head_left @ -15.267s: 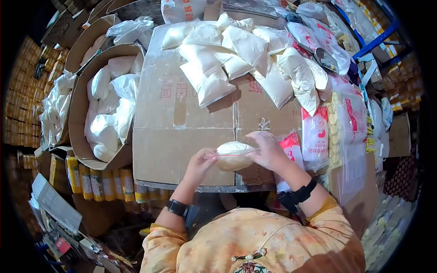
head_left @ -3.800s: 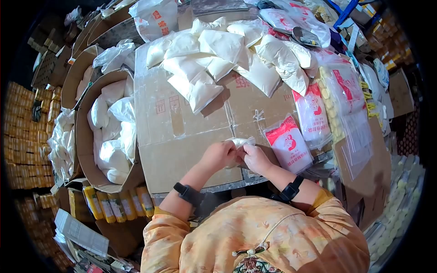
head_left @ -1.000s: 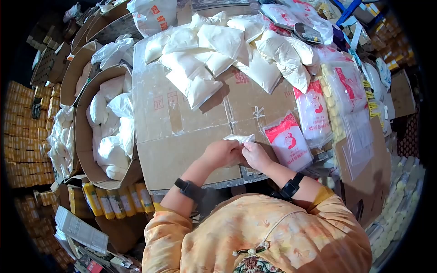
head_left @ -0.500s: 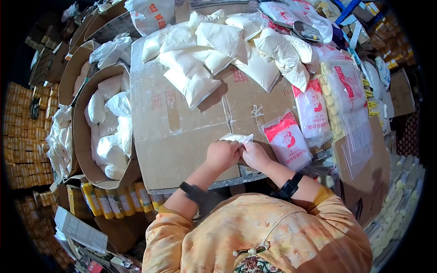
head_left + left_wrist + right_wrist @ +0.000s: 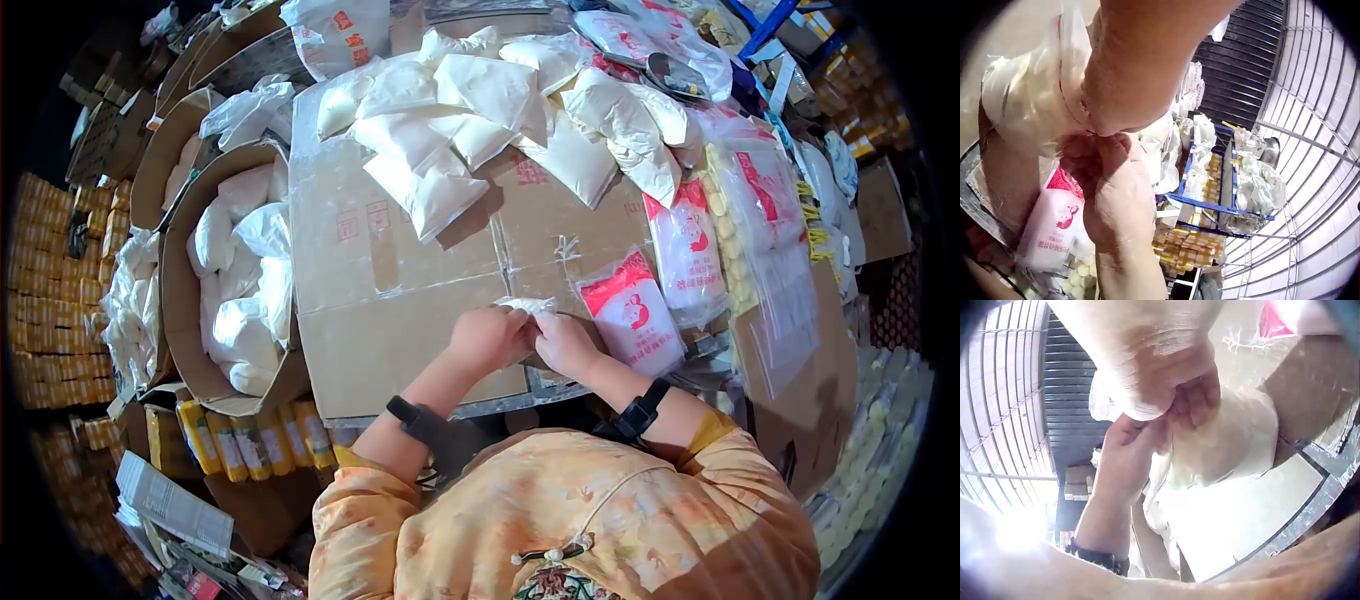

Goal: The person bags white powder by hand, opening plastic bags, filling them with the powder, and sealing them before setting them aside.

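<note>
Both hands meet at the near part of the cardboard sheet point(image 5: 400, 340), pinching the top of a clear bag of pale powder point(image 5: 525, 303). The left hand point(image 5: 485, 338) curls its fingers at the bag's edge; the right hand point(image 5: 563, 343) grips right beside it. In the left wrist view the bag point(image 5: 1022, 100) shows a red line along its top, and the right hand point(image 5: 1116, 187) has bent fingers against the left hand point(image 5: 1135, 75). The right wrist view shows the powder bag point(image 5: 1229, 440) hanging below the fingers, which partly hide its top.
Filled white bags point(image 5: 430, 190) lie heaped at the sheet's far side. Red-and-white printed packs point(image 5: 635, 315) lie right of the hands. A carton point(image 5: 175, 290) of white bags stands left; a metal scoop point(image 5: 675, 75) lies at the far right. Yellow packs point(image 5: 240, 445) stand below left.
Earlier the hands were apart, holding the bag's red-lined top at both ends; now they are together at it. Over the last second they have barely moved. The head view has shifted.
</note>
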The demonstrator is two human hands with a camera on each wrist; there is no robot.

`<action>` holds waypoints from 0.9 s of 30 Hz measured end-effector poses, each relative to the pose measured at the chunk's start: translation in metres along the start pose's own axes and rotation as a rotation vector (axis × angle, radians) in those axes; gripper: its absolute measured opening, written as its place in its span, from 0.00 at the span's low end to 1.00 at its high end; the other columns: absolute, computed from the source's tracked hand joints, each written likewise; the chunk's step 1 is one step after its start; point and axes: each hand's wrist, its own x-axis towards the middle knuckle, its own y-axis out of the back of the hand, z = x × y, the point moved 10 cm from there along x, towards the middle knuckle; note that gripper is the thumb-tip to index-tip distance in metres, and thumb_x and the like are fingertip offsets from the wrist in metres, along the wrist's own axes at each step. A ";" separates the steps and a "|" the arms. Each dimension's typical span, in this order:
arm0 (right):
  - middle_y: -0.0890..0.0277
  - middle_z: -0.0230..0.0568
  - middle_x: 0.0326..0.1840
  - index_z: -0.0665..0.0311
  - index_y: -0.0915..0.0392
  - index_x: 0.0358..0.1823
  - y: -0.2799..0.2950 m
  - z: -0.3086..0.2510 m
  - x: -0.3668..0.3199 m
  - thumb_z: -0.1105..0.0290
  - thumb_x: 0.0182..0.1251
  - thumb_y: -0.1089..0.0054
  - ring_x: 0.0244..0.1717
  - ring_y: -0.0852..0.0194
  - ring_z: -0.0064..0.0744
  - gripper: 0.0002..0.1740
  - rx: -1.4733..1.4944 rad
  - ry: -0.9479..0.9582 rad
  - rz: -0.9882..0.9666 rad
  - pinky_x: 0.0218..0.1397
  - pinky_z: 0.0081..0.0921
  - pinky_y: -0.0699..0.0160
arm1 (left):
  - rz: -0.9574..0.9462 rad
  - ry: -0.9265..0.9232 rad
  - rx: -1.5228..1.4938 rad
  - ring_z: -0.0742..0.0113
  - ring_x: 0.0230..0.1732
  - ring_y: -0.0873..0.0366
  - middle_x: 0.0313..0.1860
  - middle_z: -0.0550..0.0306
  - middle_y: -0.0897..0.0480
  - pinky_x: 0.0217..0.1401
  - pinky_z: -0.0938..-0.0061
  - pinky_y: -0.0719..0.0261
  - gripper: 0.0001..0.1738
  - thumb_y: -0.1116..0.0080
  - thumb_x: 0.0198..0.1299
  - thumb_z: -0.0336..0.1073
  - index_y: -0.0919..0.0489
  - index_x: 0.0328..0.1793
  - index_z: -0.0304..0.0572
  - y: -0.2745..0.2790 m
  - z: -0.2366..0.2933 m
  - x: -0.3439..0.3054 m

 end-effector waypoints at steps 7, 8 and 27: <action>0.25 0.62 0.33 0.71 0.24 0.34 -0.011 0.014 0.006 0.67 0.58 0.52 0.38 0.26 0.58 0.13 0.008 -0.139 -0.083 0.42 0.44 0.28 | 0.056 0.096 -0.173 0.46 0.28 0.23 0.26 0.48 0.21 0.30 0.59 0.26 0.06 0.47 0.50 0.38 0.20 0.30 0.48 -0.006 -0.009 -0.003; 0.26 0.63 0.33 0.72 0.24 0.34 -0.011 0.013 0.006 0.67 0.58 0.52 0.38 0.25 0.57 0.13 0.003 -0.141 -0.093 0.41 0.43 0.28 | 0.036 0.100 -0.160 0.46 0.28 0.23 0.26 0.48 0.21 0.30 0.59 0.26 0.06 0.46 0.50 0.38 0.21 0.30 0.48 -0.008 -0.009 -0.003; 0.27 0.52 0.21 0.69 0.27 0.25 0.011 0.005 -0.030 0.67 0.60 0.51 0.23 0.26 0.45 0.12 0.350 -0.101 -0.172 0.30 0.34 0.29 | 0.197 0.023 -0.198 0.50 0.38 0.24 0.33 0.52 0.21 0.41 0.62 0.27 0.05 0.43 0.52 0.34 0.23 0.33 0.43 0.045 -0.005 -0.002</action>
